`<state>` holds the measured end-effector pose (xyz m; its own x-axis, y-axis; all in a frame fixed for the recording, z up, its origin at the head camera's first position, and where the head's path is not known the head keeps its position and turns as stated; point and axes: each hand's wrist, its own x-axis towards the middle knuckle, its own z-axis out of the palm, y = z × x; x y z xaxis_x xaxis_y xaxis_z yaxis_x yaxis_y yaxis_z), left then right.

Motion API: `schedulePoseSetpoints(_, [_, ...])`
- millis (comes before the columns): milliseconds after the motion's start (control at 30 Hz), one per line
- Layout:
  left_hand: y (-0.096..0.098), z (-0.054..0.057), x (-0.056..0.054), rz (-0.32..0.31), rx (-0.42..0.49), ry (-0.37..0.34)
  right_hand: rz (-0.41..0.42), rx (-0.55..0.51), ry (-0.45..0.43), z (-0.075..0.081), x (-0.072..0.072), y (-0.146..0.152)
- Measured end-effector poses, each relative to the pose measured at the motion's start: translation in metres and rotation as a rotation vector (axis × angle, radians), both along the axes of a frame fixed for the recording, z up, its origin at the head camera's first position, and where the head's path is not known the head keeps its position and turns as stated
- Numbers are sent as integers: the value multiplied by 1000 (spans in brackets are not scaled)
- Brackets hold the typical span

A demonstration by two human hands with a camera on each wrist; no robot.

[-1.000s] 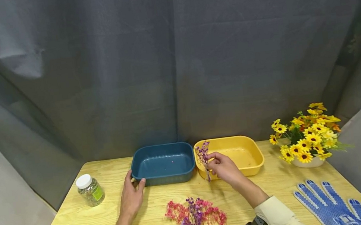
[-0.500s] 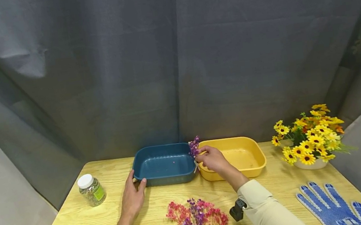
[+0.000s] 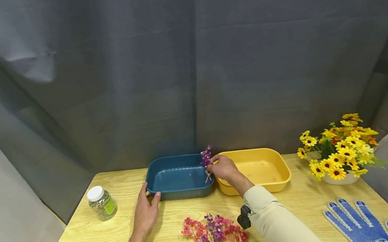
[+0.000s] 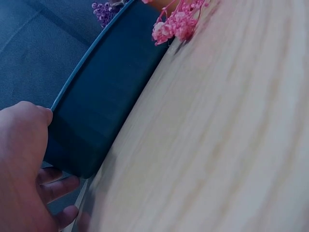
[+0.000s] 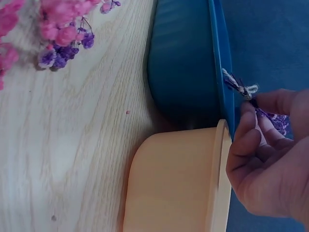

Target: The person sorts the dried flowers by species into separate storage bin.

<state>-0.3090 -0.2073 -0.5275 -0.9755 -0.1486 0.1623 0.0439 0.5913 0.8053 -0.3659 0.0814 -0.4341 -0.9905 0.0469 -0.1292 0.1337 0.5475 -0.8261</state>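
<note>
My right hand pinches a small bunch of purple dried flowers by its stems, over the right end of the blue tub. In the right wrist view, a pale string bow ties the stems just beyond my fingertips. My left hand grips the tub's front left corner. The left wrist view has the thumb at the rim and the fingers round the corner. Nearer me on the table lie pink and purple dried flower bunches, their lower stems partly out of view.
A yellow tub stands right beside the blue one. To the left is a white-lidded jar. A pot of yellow artificial flowers stands at the right, with a blue-and-white glove in front of it. A dark curtain hangs behind.
My right hand has carried the purple flower bunch left, from over the yellow tub to over the right end of the blue one. The left hand has stayed at the blue tub's corner.
</note>
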Motion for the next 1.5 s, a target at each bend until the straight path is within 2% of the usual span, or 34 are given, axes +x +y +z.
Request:
schedulePoseSetpoints(233, [5, 1, 1, -9, 6, 13, 3, 50, -4, -4, -5, -3])
schedulePoseSetpoints(467, [7, 2, 2, -10, 6, 10, -25, 145, 24, -5, -1, -2])
schedulePoseSetpoints(600, [7, 2, 1, -6, 1, 10, -35, 114, 19, -3, 1, 1])
schedulePoseSetpoints(833, [7, 2, 0, -1, -6, 9, -16, 109, 71, 1, 7, 8])
schedulePoseSetpoints(1000, [7, 2, -1, 0, -12, 13, 15, 112, 133, 0, 15, 14])
schedulePoseSetpoints(1300, [4, 1, 0, 3, 1, 16, 84, 123, 200, 0, 38, 19])
schedulePoseSetpoints(1500, [3, 0, 1, 0, 0, 19, 78, 115, 234, 1, 50, 21])
